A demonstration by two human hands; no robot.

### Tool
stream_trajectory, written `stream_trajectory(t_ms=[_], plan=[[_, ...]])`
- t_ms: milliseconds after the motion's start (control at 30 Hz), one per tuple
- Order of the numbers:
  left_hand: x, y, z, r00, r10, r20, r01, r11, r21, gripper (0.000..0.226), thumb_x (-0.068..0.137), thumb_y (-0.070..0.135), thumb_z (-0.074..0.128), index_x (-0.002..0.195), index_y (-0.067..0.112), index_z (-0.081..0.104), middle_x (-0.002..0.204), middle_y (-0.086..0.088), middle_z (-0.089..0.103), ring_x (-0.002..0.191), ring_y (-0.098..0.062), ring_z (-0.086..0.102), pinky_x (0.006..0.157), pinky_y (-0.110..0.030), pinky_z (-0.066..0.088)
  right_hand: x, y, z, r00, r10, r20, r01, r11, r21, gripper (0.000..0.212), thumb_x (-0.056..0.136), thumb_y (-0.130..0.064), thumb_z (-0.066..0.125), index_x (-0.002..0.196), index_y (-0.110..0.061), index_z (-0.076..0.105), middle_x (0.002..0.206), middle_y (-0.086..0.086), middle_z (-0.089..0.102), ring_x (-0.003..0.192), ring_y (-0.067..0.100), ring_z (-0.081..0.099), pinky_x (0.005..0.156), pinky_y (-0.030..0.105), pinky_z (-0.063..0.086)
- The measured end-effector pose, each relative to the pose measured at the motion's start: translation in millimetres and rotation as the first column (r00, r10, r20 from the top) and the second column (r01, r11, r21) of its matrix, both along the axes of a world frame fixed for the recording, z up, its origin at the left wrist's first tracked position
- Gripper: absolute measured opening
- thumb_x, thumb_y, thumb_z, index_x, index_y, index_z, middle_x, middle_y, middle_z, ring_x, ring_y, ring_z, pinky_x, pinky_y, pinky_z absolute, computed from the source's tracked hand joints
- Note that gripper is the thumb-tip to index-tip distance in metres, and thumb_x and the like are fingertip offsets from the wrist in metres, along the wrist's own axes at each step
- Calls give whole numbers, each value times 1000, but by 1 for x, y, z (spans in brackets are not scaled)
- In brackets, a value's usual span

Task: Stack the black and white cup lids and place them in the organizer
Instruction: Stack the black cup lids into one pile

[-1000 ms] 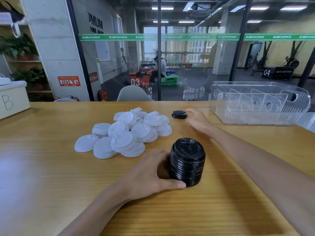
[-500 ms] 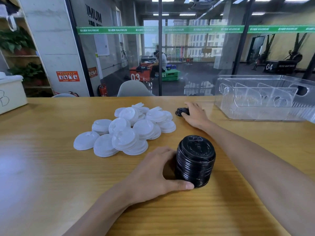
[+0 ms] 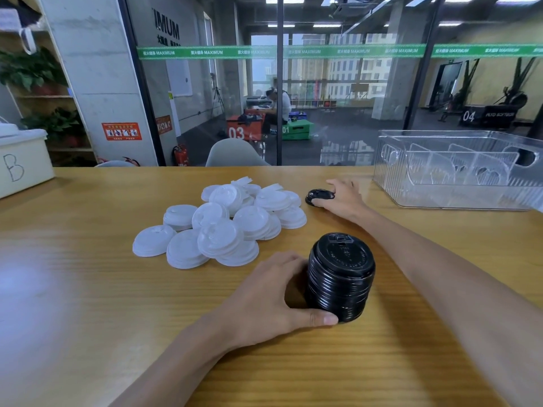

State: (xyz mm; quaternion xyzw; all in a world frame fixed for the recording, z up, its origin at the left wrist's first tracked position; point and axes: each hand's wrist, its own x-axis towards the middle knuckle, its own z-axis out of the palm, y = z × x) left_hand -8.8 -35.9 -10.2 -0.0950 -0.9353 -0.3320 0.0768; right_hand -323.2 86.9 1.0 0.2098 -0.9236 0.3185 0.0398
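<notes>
Black lids are nearly gathered: the black stack (image 3: 340,277) stands in the left hand (image 3: 273,295), which curls around its base. Beyond the stack, the right hand (image 3: 342,198) closes on one loose black lid (image 3: 318,196). Left of the stack, the white lids (image 3: 226,221) lie unstacked; right of it, the organizer (image 3: 458,168) looks empty.

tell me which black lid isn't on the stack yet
The single black lid lying on the table under the right hand, beside the white lids. All others sit in the black stack by the left hand.
</notes>
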Motion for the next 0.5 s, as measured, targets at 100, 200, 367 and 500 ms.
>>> stream_trajectory(t_ms=[100,200,367,500], plan=[[0,0,0,1000,2,-3,-2,1000,-5,65,83,64,87,138,40,64,132,28,59,131,3,49,115,-29,42,1,0,0,1000,9,10,-10,999,52,77,92,-55,76,154,-18,52,146,9,39,149,29,26,121,50,31],[-1,0,0,1000,4,-7,-4,1000,-8,64,83,64,86,138,40,64,132,28,59,131,4,49,115,-28,42,-1,0,0,1000,11,11,-11,1000,13,49,92,-44,75,134,-19,68,144,8,44,143,28,31,114,47,32],[-1,0,-1,1000,1,-11,-1,1000,-25,66,83,65,85,140,40,63,133,28,58,130,3,48,115,-27,41,4,14,-1,994,2,113,36,942,-333,61,81,-45,89,127,-16,62,136,2,54,128,22,53,105,37,45],[-2,1,-1,1000,2,-21,-2,1000,-26,68,83,64,86,142,39,62,135,28,59,132,4,48,115,-25,40,27,32,-3,993,34,116,19,904,-428,62,77,-49,91,127,-23,64,136,1,60,122,17,60,101,35,50]])
